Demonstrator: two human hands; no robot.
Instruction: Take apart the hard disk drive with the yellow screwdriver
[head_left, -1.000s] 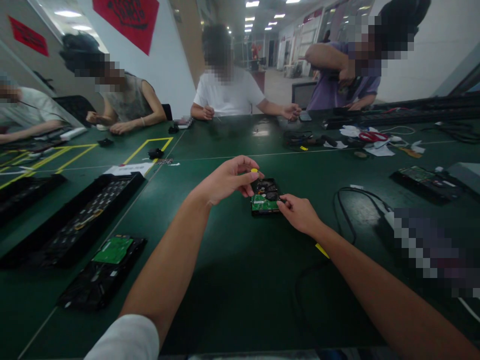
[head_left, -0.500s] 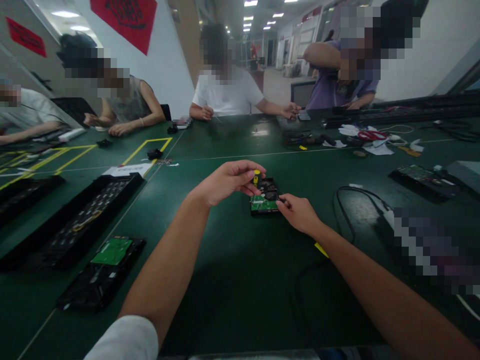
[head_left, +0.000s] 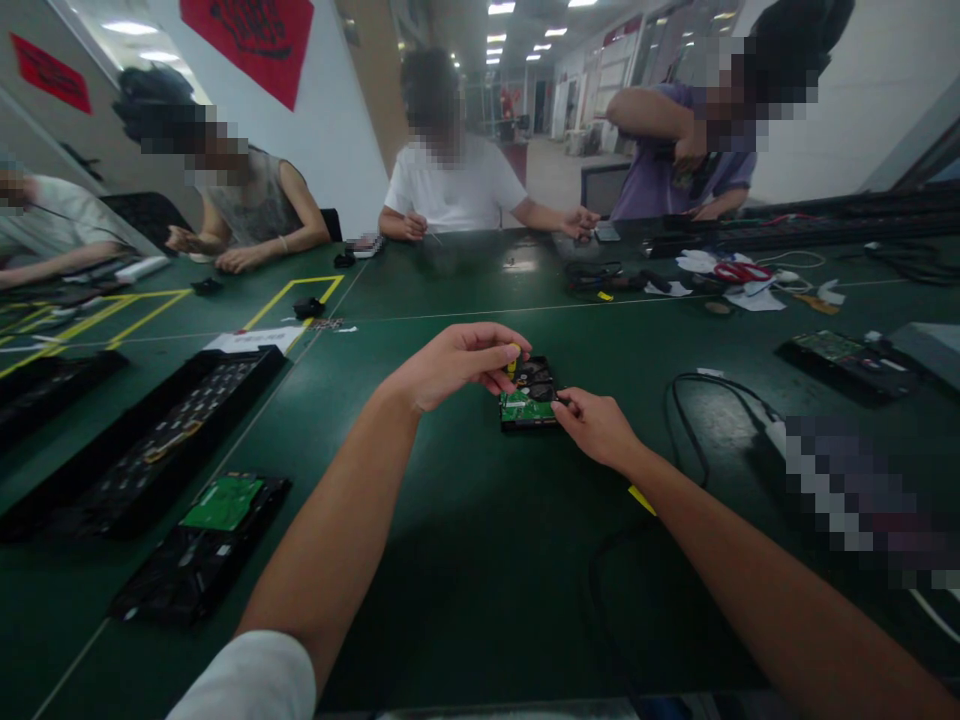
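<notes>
In the middle of the green table a hard drive [head_left: 527, 410] lies with its green circuit board facing up. My left hand [head_left: 472, 362] is closed around a yellow and black screwdriver [head_left: 512, 364], held upright over the drive's left side; its tip is too small to make out. With thumb and fingers, my right hand [head_left: 596, 425] pinches the right edge of the drive. The fingers partly cover that edge.
Another hard drive [head_left: 214, 530] lies left of my left forearm, beside a long black tray [head_left: 82, 500]. A further drive [head_left: 847, 362] and a black cable [head_left: 694, 440] are on the right. Several people sit across the table [head_left: 420, 520].
The fingers of my left hand have shifted slightly on the screwdriver and now cover more of its handle top. My right hand and the hard drive stay in place.
</notes>
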